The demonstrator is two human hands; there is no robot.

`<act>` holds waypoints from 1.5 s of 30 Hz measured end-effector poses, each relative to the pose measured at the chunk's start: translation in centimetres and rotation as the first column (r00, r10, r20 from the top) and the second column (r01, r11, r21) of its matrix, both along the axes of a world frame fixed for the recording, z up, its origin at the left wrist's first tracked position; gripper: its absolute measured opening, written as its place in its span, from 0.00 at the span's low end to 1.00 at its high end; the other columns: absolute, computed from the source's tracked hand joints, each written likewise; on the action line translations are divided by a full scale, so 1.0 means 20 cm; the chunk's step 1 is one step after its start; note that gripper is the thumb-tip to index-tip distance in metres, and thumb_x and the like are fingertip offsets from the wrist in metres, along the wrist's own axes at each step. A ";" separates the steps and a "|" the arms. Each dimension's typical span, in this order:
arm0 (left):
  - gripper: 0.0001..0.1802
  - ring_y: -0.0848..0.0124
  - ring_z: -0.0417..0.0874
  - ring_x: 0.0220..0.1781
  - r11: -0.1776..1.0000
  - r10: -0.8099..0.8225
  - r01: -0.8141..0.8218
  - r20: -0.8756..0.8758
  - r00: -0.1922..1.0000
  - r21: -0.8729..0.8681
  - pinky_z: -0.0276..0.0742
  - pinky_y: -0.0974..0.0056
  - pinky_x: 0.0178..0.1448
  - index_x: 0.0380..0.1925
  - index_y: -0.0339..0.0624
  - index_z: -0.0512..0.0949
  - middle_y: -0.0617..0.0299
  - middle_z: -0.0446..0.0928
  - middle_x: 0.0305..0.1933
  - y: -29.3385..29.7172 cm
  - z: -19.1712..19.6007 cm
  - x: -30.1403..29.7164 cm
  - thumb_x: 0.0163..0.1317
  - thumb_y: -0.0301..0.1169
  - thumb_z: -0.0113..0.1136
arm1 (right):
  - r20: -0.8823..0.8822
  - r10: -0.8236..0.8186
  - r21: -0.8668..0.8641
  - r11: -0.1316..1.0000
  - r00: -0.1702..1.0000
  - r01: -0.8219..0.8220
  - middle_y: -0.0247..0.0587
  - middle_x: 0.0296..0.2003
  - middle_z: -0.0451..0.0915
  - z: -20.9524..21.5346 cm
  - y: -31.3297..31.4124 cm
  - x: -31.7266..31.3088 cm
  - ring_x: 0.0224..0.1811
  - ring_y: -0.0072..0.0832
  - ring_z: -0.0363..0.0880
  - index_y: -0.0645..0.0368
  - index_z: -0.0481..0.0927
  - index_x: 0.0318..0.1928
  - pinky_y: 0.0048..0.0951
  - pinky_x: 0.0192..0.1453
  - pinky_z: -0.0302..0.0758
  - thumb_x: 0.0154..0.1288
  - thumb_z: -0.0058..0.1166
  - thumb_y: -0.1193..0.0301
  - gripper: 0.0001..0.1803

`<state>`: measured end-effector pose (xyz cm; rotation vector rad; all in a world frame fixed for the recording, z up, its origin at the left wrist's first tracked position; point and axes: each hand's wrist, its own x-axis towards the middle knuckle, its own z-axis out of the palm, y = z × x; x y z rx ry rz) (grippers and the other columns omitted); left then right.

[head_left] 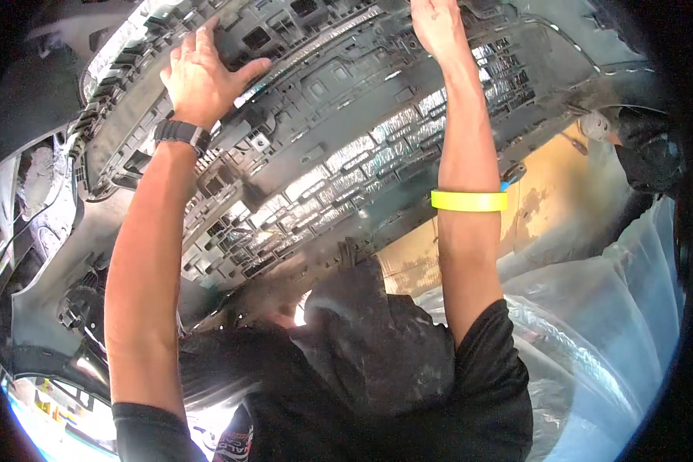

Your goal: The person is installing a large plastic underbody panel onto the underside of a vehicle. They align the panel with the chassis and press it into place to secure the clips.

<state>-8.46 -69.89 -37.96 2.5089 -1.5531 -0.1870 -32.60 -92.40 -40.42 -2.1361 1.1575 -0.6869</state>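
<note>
A large dark plastic car bumper (339, 100) lies slanted in front of me, its ribbed and slotted grille (362, 158) running across its middle. My left hand (200, 77) rests flat on the bumper's upper left part, fingers stretched up and thumb held out to the side. It grips nothing. At the upper rim of the view, my right hand (439, 31) is over the bumper's far part. Its fingers are mostly cut off by the picture's edge, so whether it holds anything is hidden. A black watch and a yellow wristband are on my arms.
Clear plastic sheeting (585, 323) spreads at the lower right, beside tan cardboard (539, 200) under the bumper. A dark shoe or cloth-like shape (647, 150) is at the right. Grey painted panels (35, 192) stand at the left.
</note>
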 end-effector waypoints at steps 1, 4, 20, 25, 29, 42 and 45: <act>0.55 0.47 0.79 0.64 1.000 -0.011 0.010 -0.071 0.997 -0.003 0.76 0.44 0.63 0.66 0.40 0.73 0.44 0.79 0.61 0.00 -0.04 0.09 0.46 0.66 0.77 | 0.013 0.001 -0.015 1.000 1.000 -0.001 0.62 0.45 0.85 0.00 0.00 0.01 0.53 0.54 0.82 0.70 0.85 0.42 0.47 0.60 0.73 0.82 0.34 0.57 0.30; 0.50 0.50 0.87 0.53 0.995 -0.083 0.071 -0.173 0.981 -0.070 0.83 0.55 0.57 0.58 0.32 0.79 0.43 0.85 0.51 0.00 -0.04 0.19 0.47 0.64 0.78 | 0.052 -0.015 -0.029 0.999 0.999 0.017 0.59 0.45 0.86 0.00 0.02 0.03 0.52 0.54 0.82 0.69 0.85 0.42 0.47 0.58 0.74 0.82 0.35 0.57 0.29; 0.47 0.59 0.86 0.45 0.990 0.020 0.045 -0.453 0.891 0.133 0.80 0.56 0.53 0.52 0.25 0.80 0.43 0.85 0.44 -0.08 0.09 0.25 0.49 0.60 0.80 | 0.143 -0.078 0.149 0.987 0.987 0.056 0.50 0.42 0.88 0.06 0.09 0.04 0.45 0.39 0.85 0.60 0.89 0.49 0.36 0.56 0.76 0.83 0.41 0.52 0.28; 0.38 0.64 0.81 0.35 1.000 -0.024 0.027 -0.462 0.886 0.001 0.79 0.56 0.45 0.43 0.28 0.80 0.49 0.82 0.34 -0.05 0.03 0.25 0.51 0.56 0.80 | 0.141 -0.068 0.175 0.984 0.988 0.043 0.50 0.46 0.88 0.08 0.08 0.04 0.48 0.38 0.85 0.61 0.87 0.52 0.36 0.58 0.76 0.83 0.41 0.52 0.27; 0.38 0.60 0.85 0.38 0.999 -0.001 -0.013 -0.387 0.922 -0.032 0.81 0.55 0.46 0.44 0.28 0.81 0.46 0.84 0.36 -0.03 0.02 0.21 0.50 0.54 0.81 | -0.068 0.001 0.009 1.000 0.998 0.000 0.54 0.43 0.85 0.14 0.06 0.04 0.46 0.49 0.83 0.64 0.86 0.49 0.43 0.55 0.77 0.80 0.48 0.55 0.24; 0.39 0.53 0.88 0.47 0.997 0.045 -0.011 -0.502 0.864 0.072 0.80 0.54 0.54 0.50 0.28 0.82 0.37 0.85 0.46 -0.05 0.01 0.30 0.50 0.52 0.81 | -0.273 0.244 -0.337 0.882 0.931 -0.330 0.52 0.55 0.80 0.24 0.08 0.38 0.59 0.51 0.77 0.62 0.81 0.62 0.46 0.63 0.75 0.68 0.66 0.59 0.27; 0.37 0.54 0.87 0.45 1.000 0.017 -0.012 -0.466 0.884 0.013 0.79 0.54 0.53 0.49 0.29 0.82 0.39 0.85 0.44 -0.04 0.01 0.27 0.51 0.50 0.80 | -0.312 0.212 -0.359 0.876 0.926 -0.322 0.51 0.59 0.78 0.21 0.06 0.34 0.62 0.49 0.75 0.60 0.80 0.64 0.45 0.66 0.74 0.67 0.66 0.60 0.28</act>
